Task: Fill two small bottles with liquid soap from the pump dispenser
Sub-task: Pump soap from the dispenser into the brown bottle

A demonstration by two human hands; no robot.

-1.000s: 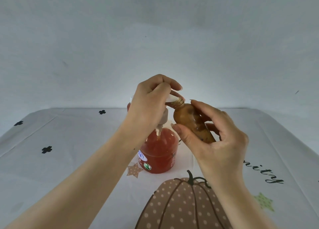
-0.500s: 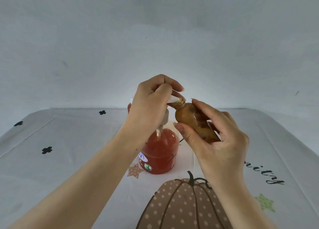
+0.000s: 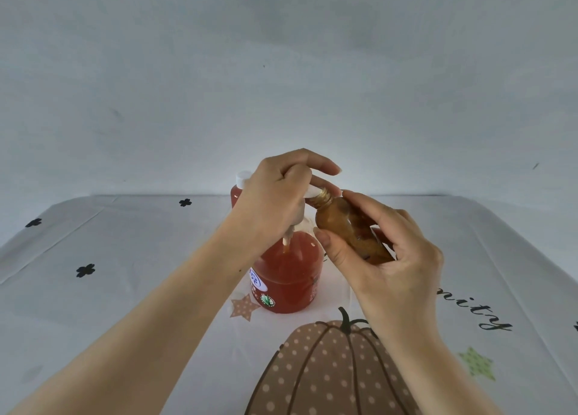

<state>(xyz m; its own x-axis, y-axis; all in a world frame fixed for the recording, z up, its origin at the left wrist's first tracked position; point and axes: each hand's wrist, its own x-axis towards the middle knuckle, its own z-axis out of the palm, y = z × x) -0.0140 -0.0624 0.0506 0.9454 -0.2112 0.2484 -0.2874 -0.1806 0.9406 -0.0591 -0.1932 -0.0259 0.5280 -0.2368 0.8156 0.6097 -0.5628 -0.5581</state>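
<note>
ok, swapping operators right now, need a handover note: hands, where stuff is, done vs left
Hands: the left hand grips the top of the pump dispenser, which stands on the tablecloth. The right hand holds the small brown bottle tilted, with its uncapped mouth at the nozzle.
Behind the left hand is a white-capped bottle with reddish contents. It is mostly hidden and is possibly the second one.
Done: bottle lined up at the nozzle; fill level unreadable.
Left: pump until full, then check the other bottle.

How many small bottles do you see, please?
2: an amber bottle in the right hand; a capped bottle behind the dispenser, partly hidden by the left hand.
</note>
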